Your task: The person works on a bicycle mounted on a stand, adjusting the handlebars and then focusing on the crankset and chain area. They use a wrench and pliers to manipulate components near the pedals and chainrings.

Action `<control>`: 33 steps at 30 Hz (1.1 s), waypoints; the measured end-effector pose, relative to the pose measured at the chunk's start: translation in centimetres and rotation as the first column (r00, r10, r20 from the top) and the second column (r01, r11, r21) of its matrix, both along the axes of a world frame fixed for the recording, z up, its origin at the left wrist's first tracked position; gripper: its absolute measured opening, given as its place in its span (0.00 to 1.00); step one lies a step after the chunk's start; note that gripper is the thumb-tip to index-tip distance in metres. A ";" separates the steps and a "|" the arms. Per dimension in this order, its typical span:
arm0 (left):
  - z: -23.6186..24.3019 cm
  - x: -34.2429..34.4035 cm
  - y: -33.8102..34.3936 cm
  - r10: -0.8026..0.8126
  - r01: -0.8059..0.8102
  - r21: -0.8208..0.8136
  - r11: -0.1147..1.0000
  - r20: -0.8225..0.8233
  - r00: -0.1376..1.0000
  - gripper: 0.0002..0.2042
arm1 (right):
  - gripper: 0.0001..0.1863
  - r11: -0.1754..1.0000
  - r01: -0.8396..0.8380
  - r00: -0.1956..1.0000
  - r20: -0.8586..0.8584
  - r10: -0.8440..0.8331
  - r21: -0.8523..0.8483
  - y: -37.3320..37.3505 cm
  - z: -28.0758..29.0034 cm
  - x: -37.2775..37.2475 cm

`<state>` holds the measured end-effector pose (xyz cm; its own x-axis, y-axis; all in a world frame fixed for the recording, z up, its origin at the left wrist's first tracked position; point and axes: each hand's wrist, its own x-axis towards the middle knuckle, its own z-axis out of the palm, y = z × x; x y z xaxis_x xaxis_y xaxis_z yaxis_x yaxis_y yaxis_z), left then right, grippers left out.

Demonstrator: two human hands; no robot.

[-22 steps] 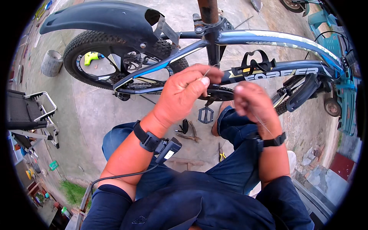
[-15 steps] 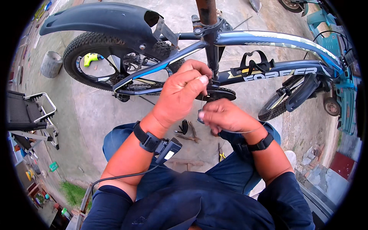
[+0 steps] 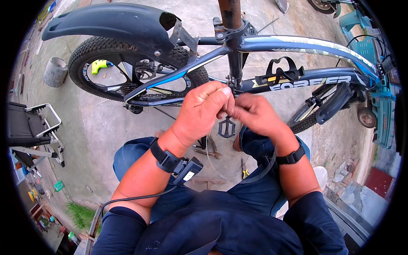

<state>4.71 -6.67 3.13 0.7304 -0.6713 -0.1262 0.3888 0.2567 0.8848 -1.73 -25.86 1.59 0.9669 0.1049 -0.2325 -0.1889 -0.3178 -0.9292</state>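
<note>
A blue and black bicycle (image 3: 297,42) stands across the space in front of me. My left hand (image 3: 205,104) is closed in a pinch beside the lower end of its seat tube, near the front derailleur (image 3: 231,80). Close against it, my right hand (image 3: 256,111) is closed too, fingertips meeting the left hand's. A thin cable (image 3: 212,163) hangs in a loop from the hands, passing over my lap and up by the right wrist. Its tip is hidden by my fingers. Below the hands shows a black pedal (image 3: 226,128); the chainring is mostly covered.
Yellow-handled pliers (image 3: 245,170) and some brown twigs (image 3: 212,153) lie on the concrete between my legs. A folding chair (image 3: 32,131) stands at left, with a grey cylinder (image 3: 56,71) beyond it. A teal vehicle (image 3: 380,114) is at right. A bright green object (image 3: 100,65) lies behind the rear wheel.
My right hand has moved up to meet the left, uncovering the pedal. The cable now hangs in a wide loop below them. The left hand has barely shifted.
</note>
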 end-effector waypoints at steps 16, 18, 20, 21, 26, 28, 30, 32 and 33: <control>-0.1 0.0 -0.8 0.089 -0.089 -0.054 0.995 -0.010 0.996 0.15 | 0.36 0.833 0.456 0.883 0.276 -0.379 -0.313 2.1 -6.4 3.5; -0.3 0.0 -1.0 0.102 -0.105 -0.068 0.992 -0.036 0.994 0.15 | 0.36 0.835 0.459 0.881 0.275 -0.385 -0.303 2.1 -6.1 3.6; -0.2 -0.2 -0.9 0.111 -0.116 -0.062 0.991 -0.072 0.991 0.15 | 0.36 0.860 0.444 0.889 0.247 -0.386 -0.252 2.1 -6.0 3.5; -0.3 -0.1 -0.9 0.113 -0.118 -0.063 0.991 -0.074 0.991 0.15 | 0.36 0.852 0.449 0.886 0.258 -0.386 -0.268 2.1 -6.0 3.4; -0.1 -0.2 -1.0 0.129 -0.134 -0.051 0.990 -0.093 0.987 0.15 | 0.36 0.835 0.465 0.876 0.289 -0.386 -0.294 2.2 -6.6 3.3; -0.2 -0.3 -1.0 0.132 -0.137 -0.055 0.989 -0.096 0.987 0.15 | 0.36 0.834 0.468 0.873 0.298 -0.386 -0.290 2.1 -6.8 3.3; -0.2 -0.3 -1.0 0.135 -0.141 -0.055 0.988 -0.101 0.986 0.15 | 0.36 0.838 0.464 0.875 0.292 -0.385 -0.288 2.1 -6.8 3.3; -0.2 -0.3 -1.0 0.137 -0.144 -0.053 0.988 -0.109 0.984 0.15 | 0.36 0.844 0.455 0.883 0.271 -0.384 -0.286 2.0 -6.6 3.3; -0.2 -0.3 -0.9 0.134 -0.140 -0.049 0.989 -0.107 0.985 0.15 | 0.36 0.844 0.458 0.881 0.269 -0.389 -0.280 2.0 -6.5 3.3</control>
<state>4.36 -7.61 2.92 0.8009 -0.5741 -0.1702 0.4348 0.3622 0.8245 1.56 -23.87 -4.88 0.9274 -0.3738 0.0165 -0.2023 -0.5382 -0.8182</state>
